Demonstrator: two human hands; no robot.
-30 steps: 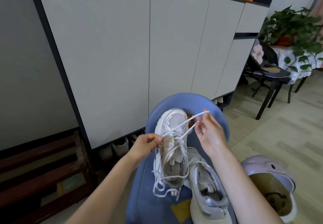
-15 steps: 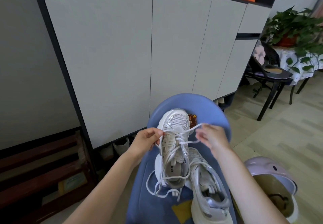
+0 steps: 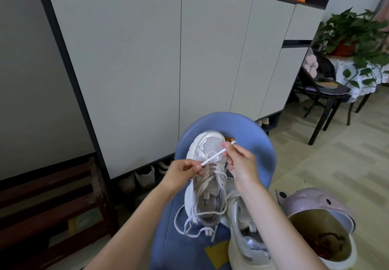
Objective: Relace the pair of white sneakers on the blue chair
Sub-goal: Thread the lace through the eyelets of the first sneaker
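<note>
Sneakers: a white pair is set on the blue chair [image 3: 259, 143]; the left sneaker [image 3: 207, 177] is being laced, the second sneaker [image 3: 244, 234] is laid just beside it.
Left hand [image 3: 181, 171]: the tip of the lace [image 3: 212, 158] is now pinched between the fingertips.
Right hand [image 3: 242, 162]: the same lace is pinched further along, drawn short across the toe compared with 1.0 s ago.
Loose loops: draped below the heel.

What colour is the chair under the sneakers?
Blue, seen in the head view: the chair beneath both sneakers.
</note>
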